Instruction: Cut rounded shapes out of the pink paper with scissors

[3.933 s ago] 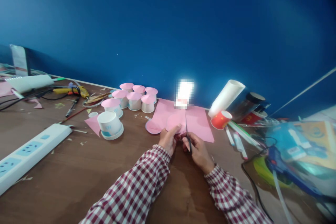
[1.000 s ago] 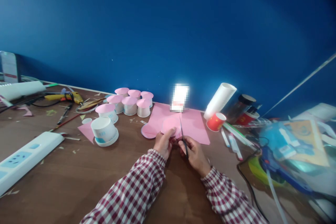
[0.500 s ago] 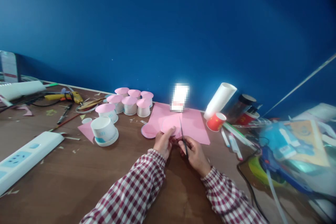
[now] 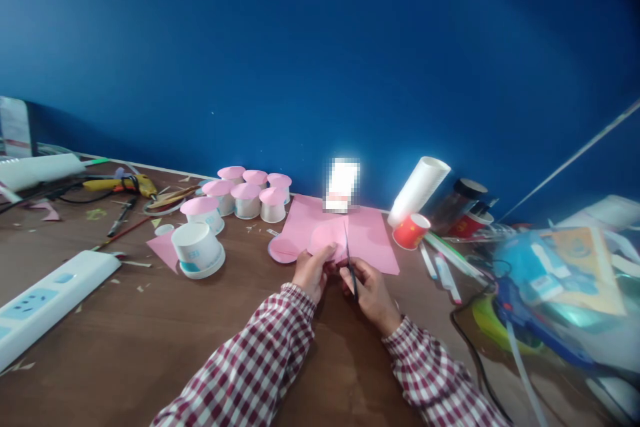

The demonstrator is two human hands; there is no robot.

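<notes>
My left hand pinches a rounded piece of pink paper, its thumb on top. Scissors are in my right hand, with the blades pointing away from me along the right side of that piece. Where the blades meet the paper is hard to make out. Behind the hands lie larger pink sheets. A pink paper disc with a dark outline rests at their left edge.
To the left stand several small cups with pink cone tops, a white paper cup and a power strip. At right are a red paper cup, a white roll, markers and a blue glue gun.
The held pink piece has turned slightly and shifted a little to the right against the scissors. Both hands stay in nearly the same place.
</notes>
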